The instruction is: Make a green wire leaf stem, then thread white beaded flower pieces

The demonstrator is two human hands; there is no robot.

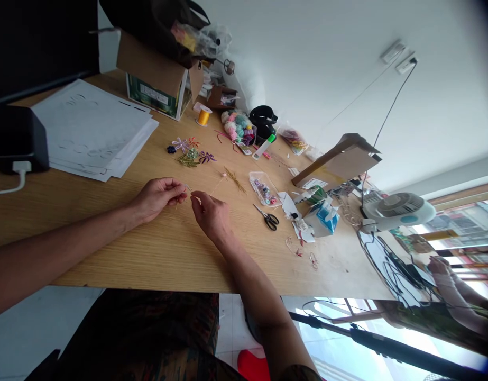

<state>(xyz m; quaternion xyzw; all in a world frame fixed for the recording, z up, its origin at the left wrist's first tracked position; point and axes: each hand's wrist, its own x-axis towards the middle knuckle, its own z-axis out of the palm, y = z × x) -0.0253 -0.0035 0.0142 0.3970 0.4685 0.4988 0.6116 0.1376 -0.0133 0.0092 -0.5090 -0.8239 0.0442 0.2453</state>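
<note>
My left hand [156,198] and my right hand [210,214] meet above the wooden table [109,233], their fingertips pinching a fine wire [187,188] only a little apart. Just beyond them lie a thin stem with a pink tip [219,183] and a gold beaded sprig [235,180]. Farther off is a group of small wire-and-bead flowers [188,153] in purple, red and green. None of these touches my hands.
Near the hands are a spool of gold wire [203,115], a clear tray of beads [264,189], black-handled scissors [269,218] and a pile of pompoms [239,127]. A paper stack [93,129] and a cardboard box [156,79] stand at the far left. A co-worker's hand [440,266] shows at the right.
</note>
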